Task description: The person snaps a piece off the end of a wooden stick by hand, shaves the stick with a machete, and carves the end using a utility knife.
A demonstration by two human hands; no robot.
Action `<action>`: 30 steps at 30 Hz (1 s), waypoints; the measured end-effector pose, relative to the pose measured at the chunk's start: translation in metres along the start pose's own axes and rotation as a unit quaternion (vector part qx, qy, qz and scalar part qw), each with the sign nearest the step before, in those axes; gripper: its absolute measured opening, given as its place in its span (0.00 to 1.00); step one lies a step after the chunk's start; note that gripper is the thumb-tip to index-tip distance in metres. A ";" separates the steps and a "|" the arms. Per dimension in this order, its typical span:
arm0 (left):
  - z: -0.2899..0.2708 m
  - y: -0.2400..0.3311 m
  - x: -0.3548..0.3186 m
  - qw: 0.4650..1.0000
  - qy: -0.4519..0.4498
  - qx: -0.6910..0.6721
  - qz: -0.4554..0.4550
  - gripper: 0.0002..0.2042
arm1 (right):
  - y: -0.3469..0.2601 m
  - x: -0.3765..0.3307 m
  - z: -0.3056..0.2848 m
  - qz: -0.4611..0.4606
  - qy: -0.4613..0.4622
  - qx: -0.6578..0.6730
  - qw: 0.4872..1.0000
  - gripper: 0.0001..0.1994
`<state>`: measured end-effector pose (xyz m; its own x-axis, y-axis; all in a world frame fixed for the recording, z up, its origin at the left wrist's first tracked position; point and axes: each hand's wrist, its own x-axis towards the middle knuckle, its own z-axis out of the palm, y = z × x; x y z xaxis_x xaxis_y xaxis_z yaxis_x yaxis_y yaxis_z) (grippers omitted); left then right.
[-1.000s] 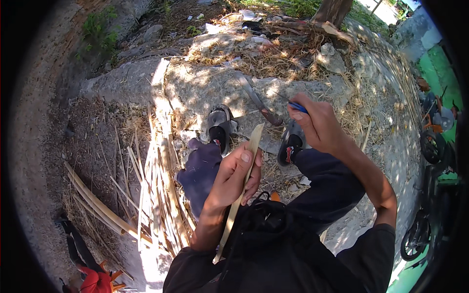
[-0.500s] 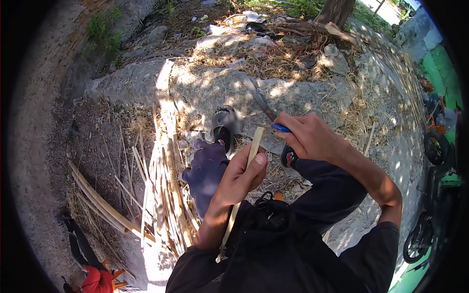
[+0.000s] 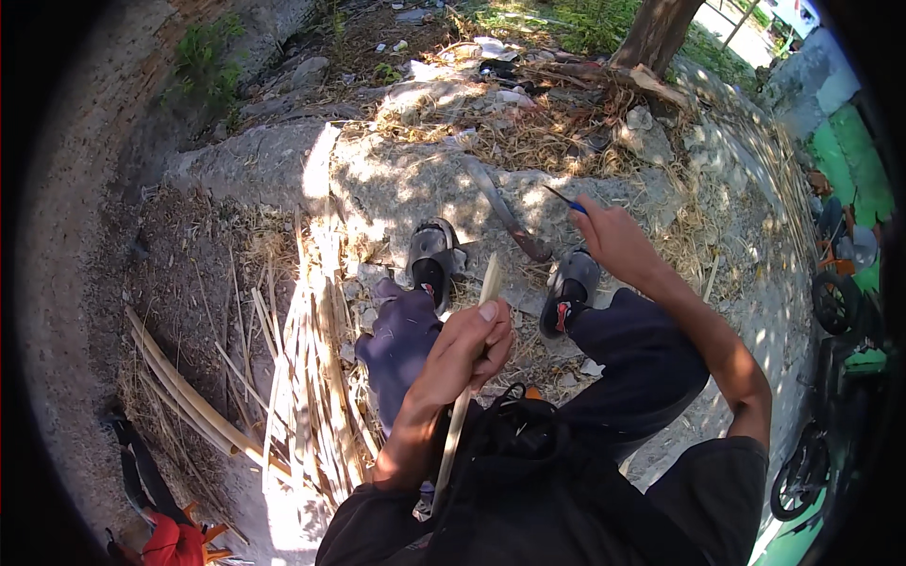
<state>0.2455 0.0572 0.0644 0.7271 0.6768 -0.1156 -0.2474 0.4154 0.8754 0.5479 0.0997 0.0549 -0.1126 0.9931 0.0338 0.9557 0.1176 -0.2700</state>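
My left hand [image 3: 462, 357] is closed round a pale split bamboo strip [image 3: 492, 281]. The strip's tip points up past my thumb, and its lower end runs down beside my dark shirt. Off to the right and farther out, my right hand [image 3: 613, 243] grips a small knife [image 3: 564, 199] with a blue handle. Its thin blade points up and left, apart from the strip. A long, slightly curved dark blade [image 3: 500, 209] lies on the stony ground beyond both hands, between my shoes.
At my left lies a pile of split bamboo strips [image 3: 316, 377], with thicker curved lengths [image 3: 193, 401] beside it. A low stone ledge [image 3: 245, 160] crosses ahead, near a tree trunk [image 3: 656, 38]. Another person in red [image 3: 173, 540] is at lower left. Motorbikes [image 3: 802, 472] stand far right.
My right hand has swung up and right with the knife, away from the bamboo strip's tip. My left hand has dropped slightly, still holding the strip.
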 end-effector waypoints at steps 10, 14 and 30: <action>0.006 0.001 -0.001 0.998 -0.026 -0.054 -0.023 0.27 | -0.060 -0.023 -0.045 -0.230 0.040 0.209 0.950 0.11; 0.006 -0.002 -0.001 0.998 -0.009 -0.054 -0.006 0.25 | -0.066 -0.023 -0.047 -0.246 -0.007 0.150 0.957 0.11; 0.007 -0.014 0.000 0.943 0.138 0.298 0.058 0.22 | -0.059 -0.019 -0.019 -0.236 -0.017 0.024 0.971 0.12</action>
<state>0.2536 0.0475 0.0557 0.5032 0.8628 -0.0485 0.1487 -0.0311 0.9884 0.4989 0.0737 0.0883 -0.5455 0.8274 0.1334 0.7813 0.5597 -0.2764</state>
